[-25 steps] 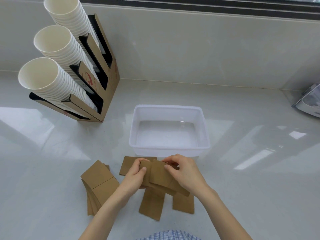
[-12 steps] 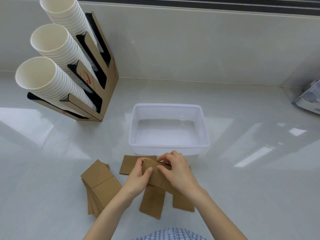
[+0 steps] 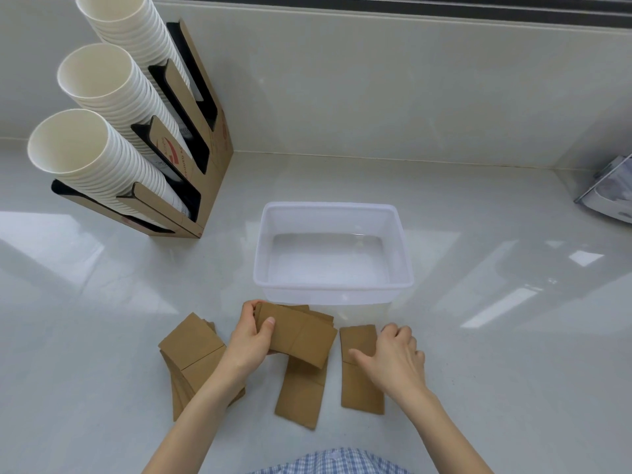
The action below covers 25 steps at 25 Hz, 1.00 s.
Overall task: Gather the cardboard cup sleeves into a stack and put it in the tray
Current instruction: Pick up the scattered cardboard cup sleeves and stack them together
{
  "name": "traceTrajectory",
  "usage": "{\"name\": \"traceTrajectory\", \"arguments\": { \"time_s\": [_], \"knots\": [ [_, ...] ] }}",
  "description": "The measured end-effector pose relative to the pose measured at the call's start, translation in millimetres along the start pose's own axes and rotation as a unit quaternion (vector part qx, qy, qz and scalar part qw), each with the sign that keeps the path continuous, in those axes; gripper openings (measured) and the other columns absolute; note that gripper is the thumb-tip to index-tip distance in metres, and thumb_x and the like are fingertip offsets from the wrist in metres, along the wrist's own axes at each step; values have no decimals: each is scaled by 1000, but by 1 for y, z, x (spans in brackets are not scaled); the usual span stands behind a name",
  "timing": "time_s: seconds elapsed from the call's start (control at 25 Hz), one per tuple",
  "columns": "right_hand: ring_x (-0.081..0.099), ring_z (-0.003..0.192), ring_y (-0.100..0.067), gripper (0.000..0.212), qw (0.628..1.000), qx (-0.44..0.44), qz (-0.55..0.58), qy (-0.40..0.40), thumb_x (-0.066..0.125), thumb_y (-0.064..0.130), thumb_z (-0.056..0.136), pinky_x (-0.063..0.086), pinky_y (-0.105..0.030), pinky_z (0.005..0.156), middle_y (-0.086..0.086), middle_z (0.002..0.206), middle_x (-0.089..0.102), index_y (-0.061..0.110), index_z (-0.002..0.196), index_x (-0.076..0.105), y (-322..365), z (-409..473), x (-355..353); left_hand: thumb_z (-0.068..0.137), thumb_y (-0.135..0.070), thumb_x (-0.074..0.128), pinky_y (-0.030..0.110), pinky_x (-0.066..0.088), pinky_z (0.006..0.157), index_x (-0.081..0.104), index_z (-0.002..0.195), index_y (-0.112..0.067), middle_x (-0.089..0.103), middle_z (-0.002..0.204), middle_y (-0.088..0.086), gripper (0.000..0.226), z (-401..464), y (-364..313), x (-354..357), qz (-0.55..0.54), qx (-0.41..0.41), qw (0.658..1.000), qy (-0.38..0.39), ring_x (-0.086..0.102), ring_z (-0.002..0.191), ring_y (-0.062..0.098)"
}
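Note:
My left hand (image 3: 251,340) grips a small bundle of brown cardboard cup sleeves (image 3: 301,333) by its left end, just in front of the translucent white tray (image 3: 333,285), which holds nothing. My right hand (image 3: 393,359) rests with spread fingers on a single flat sleeve (image 3: 359,340) to the right of the bundle. Another loose sleeve (image 3: 301,395) lies below the bundle. A fanned pile of sleeves (image 3: 193,350) sits at the left, partly under my left forearm.
A cardboard dispenser (image 3: 208,145) with three slanted columns of white paper cups (image 3: 92,165) stands at the back left. A grey-white object (image 3: 612,196) sits at the right edge. The glossy white counter meets a wall behind the tray.
My right hand let go of the bundle and moved right onto the single sleeve. My left hand now holds the bundle alone, shifted slightly left.

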State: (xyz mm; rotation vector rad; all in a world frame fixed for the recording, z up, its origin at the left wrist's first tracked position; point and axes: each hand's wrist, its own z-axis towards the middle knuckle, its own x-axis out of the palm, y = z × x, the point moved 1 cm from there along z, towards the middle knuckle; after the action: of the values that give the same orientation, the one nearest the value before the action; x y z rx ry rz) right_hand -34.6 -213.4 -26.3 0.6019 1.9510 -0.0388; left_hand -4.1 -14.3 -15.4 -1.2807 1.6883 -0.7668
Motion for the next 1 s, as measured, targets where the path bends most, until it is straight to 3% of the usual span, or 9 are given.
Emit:
{"name": "traceTrajectory", "arguments": {
  "time_s": [0.2, 0.36, 0.44, 0.56, 0.76, 0.88, 1.0],
  "knots": [
    [41, 120, -31, 68, 1000, 17, -13, 9, 62, 47, 78, 37, -38, 97, -16, 128, 40, 2, 122, 34, 1, 1, 7, 94, -13, 38, 45, 48, 95, 34, 126, -10, 50, 110, 7, 32, 1, 3, -2, 6, -3, 1000, -1, 52, 103, 25],
    [49, 115, -31, 58, 999, -2, 39, 8, 65, 37, 79, 41, -37, 91, -15, 124, 48, 5, 116, 32, 5, -1, 7, 94, -14, 38, 47, 48, 96, 34, 126, -11, 51, 112, 8, 33, 1, 5, -2, -5, -10, 1000, 1, 53, 107, 27],
    [55, 109, -31, 50, 995, -18, 95, 14, 61, 27, 84, 43, -35, 80, -14, 120, 54, 6, 119, 31, 5, -3, 6, 94, -14, 37, 47, 47, 96, 34, 125, -13, 50, 113, 8, 31, 1, 4, -1, -6, -10, 1000, -1, 52, 106, 26],
    [57, 105, -30, 45, 985, -36, 169, -26, 48, 14, 90, 44, -34, 76, -13, 118, 58, 12, 131, 28, 2, -4, -1, 94, -14, 37, 47, 48, 95, 36, 120, -15, 51, 114, 8, 26, 1, 5, -2, -15, -9, 1000, -5, 52, 106, 26],
    [51, 72, -17, 31, 965, -84, 228, -100, 37, 9, 92, 38, -32, 59, 1, 85, 57, 18, 121, 43, -3, -3, -17, 95, -12, 36, 38, 53, 79, 37, 111, -18, 49, 114, 9, 17, -1, 5, 3, -54, -19, 998, -5, 53, 100, 23],
    [49, 62, -11, 28, 956, -133, 254, -61, 38, 11, 92, 38, -28, 55, 6, 76, 55, 23, 115, 48, -1, -5, -21, 95, -11, 35, 30, 54, 67, 38, 111, -17, 48, 113, 6, 18, -4, 4, 6, -71, -25, 997, 6, 52, 96, 19],
    [54, 75, -7, 27, 945, -207, 254, 0, 41, 15, 92, 41, -19, 60, 9, 87, 58, 28, 114, 50, 12, -9, -20, 95, -13, 35, 27, 56, 64, 39, 115, -19, 49, 109, 2, 21, -6, 4, 9, -76, -36, 996, 24, 54, 95, 16]
  ]
}}
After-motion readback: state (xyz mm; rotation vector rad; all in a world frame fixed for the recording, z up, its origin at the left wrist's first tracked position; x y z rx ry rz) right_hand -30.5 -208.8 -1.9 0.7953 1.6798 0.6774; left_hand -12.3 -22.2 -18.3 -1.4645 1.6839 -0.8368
